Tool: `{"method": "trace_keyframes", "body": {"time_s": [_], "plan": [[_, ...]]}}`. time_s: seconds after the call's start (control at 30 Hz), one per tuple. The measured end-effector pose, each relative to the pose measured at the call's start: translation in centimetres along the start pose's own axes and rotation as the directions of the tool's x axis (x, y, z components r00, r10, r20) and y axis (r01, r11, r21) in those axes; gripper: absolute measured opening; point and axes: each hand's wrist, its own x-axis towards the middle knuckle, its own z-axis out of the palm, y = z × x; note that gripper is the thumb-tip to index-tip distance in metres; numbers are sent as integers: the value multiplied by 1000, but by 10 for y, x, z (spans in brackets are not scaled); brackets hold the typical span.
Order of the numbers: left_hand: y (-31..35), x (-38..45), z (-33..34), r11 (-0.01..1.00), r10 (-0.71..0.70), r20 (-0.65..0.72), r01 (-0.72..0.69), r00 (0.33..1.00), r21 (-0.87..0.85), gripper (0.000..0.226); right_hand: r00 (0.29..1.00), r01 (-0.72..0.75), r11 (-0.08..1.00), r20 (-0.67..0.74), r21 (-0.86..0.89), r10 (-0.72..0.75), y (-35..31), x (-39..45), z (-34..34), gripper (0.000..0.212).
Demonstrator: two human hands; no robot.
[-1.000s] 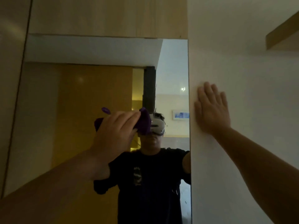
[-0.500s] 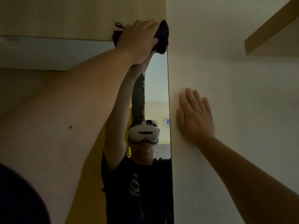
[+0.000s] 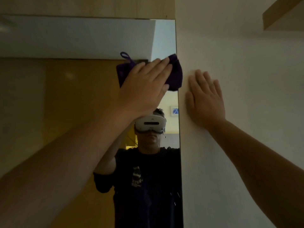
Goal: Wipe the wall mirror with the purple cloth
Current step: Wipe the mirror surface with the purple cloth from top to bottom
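Observation:
The wall mirror [image 3: 74, 104] fills the left and middle of the head view, its right edge running down beside a white wall. My left hand [image 3: 144, 86] presses the purple cloth [image 3: 175, 74] flat against the glass near that right edge, below the mirror's top. The cloth's small hanging loop sticks up at its upper left. My right hand [image 3: 205, 99] lies flat and open on the white wall [image 3: 246, 79] just right of the mirror. The mirror shows a person in a dark shirt with a white headset.
A wooden panel [image 3: 82, 5] runs above the mirror's top edge. A wooden beam [image 3: 279, 15] juts out at the upper right. The white wall stands forward of the mirror along its right edge.
My left hand rose with the cloth from mid-mirror to the mirror's top right corner, then came down along the right edge. My right hand stayed flat on the wall.

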Motion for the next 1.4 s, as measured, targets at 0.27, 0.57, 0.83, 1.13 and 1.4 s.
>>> {"method": "trace_keyframes", "body": {"time_s": [0.27,0.57,0.83,1.13,1.4], "plan": [[48,-89,0,999,39,75,-41,996,21,53,1000,9,1000,-10,13,-9,2,0,0,56],[93,-174,11,996,77,91,-73,993,-47,50,1000,-1,1000,10,14,0,0,0,-2,55],[99,-192,11,993,107,68,-104,992,-50,47,997,-24,997,69,80,18,-5,1,-14,57],[79,-185,-11,975,103,-111,-122,989,-188,47,996,-61,960,76,273,41,-32,-32,-42,67],[22,-257,-60,976,4,-166,-39,986,-212,44,999,12,921,38,389,-29,-115,-82,-61,53]]}}
